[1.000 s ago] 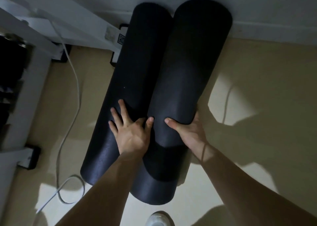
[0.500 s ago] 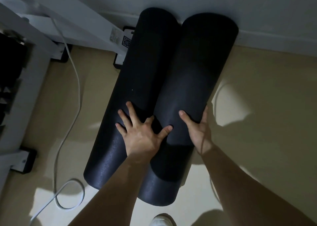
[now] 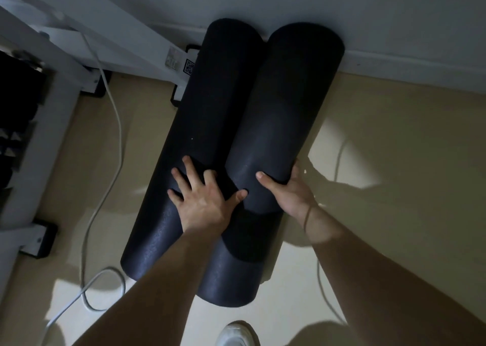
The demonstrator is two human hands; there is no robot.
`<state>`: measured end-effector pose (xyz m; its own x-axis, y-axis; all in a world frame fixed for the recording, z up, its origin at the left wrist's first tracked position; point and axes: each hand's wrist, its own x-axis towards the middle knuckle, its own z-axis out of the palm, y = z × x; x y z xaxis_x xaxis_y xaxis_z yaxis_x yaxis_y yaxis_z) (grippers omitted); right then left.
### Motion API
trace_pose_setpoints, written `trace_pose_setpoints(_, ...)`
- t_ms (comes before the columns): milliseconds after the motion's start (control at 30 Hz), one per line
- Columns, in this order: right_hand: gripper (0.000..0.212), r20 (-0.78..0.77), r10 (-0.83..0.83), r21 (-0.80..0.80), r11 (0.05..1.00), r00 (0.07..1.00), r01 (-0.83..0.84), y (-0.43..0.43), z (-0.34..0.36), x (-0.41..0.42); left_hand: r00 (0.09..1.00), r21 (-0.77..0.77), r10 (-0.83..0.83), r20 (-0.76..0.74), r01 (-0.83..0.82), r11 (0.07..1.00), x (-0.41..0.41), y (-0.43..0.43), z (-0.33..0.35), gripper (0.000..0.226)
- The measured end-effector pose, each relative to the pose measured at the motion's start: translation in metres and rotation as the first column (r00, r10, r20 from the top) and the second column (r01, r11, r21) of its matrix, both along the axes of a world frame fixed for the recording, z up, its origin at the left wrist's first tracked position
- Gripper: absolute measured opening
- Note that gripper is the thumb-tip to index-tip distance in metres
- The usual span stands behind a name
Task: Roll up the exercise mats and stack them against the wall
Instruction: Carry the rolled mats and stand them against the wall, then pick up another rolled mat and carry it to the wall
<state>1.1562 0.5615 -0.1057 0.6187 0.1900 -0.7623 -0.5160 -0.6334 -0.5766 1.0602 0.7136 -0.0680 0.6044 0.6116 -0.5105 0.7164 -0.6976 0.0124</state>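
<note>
Our left hand (image 3: 203, 201) lies flat, fingers spread, palm down on top of the left mat (image 3: 194, 145), thumb reaching into the groove between the two rolls. It grasps nothing, it only presses. Our right hand (image 3: 288, 190) cups the outer side of the right mat (image 3: 284, 124), thumb on top, fingers wrapped round the far side and mostly hidden. It is a loose hold on the roll's flank, not a full clench.

We judge the pressing hand pins the left roll so it does not unroll or roll off, while the cupping hand pushes the right roll in against it.

Both mats are rolled up, dark, lying side by side and touching along their length. Their far ends are at the wall (image 3: 289, 1), by the baseboard. Whether they butt against it we cannot tell.

Just beside the left roll stands a white frame (image 3: 110, 35) with black feet, and a white cable (image 3: 110, 135) loops over the floor (image 3: 394, 161). A white shoe (image 3: 238, 332) shows at the bottom edge.

No containers in view, nothing held inside anything.

The task looks close to done, only the final squaring-up left.
</note>
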Motion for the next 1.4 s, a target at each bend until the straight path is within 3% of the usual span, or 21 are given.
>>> trace_pose_setpoints(133,0.101,0.032,0.205,-0.231,0.954,0.978,-0.193,-0.008,0.046,0.018,0.998,-0.008,0.008,0.063,-0.008,1.000,0.009,-0.011,0.030,0.079)
trace_pose_setpoints(233,0.086,0.073,0.322,-0.313,0.906,0.944,-0.285,-0.024,0.088,0.027,0.988,-0.076,0.001,0.156,0.011,0.997,0.014,-0.027,0.067,0.069)
trace_pose_setpoints(367,0.071,0.089,0.426,-0.387,0.848,0.900,-0.363,-0.054,0.149,0.042,0.996,-0.207,-0.023,0.092,0.041,0.977,0.019,-0.052,0.128,0.057)
trace_pose_setpoints(500,0.063,0.118,0.545,-0.463,0.770,0.830,-0.439,-0.080,0.226,0.057,0.997,-0.242,-0.074,0.020,0.077,0.967,0.027,-0.073,0.199,0.054)
trace_pose_setpoints(667,0.064,0.152,0.637,-0.544,0.692,0.756,-0.474,-0.105,0.325,0.057,0.975,-0.299,-0.201,0.091,0.219,0.929,0.046,-0.077,0.279,0.047)
trace_pose_setpoints(867,0.064,0.191,0.441,-0.538,0.795,0.877,-0.282,-0.146,0.437,0.036,0.889,-0.306,-0.453,0.059,0.448,0.840,0.055,-0.105,0.373,0.047)
trace_pose_setpoints(1033,0.063,0.244,0.324,-0.558,0.818,0.914,-0.141,-0.202,0.505,0.005,0.795,-0.260,-0.602,0.079,0.599,0.757,0.060,-0.162,0.434,0.051)
trace_pose_setpoints(1400,0.067,0.252,0.056,-0.557,0.825,0.966,0.098,-0.436,0.586,-0.144,0.585,-0.239,-0.805,0.101,0.799,0.551,-0.010,-0.386,0.522,0.059)
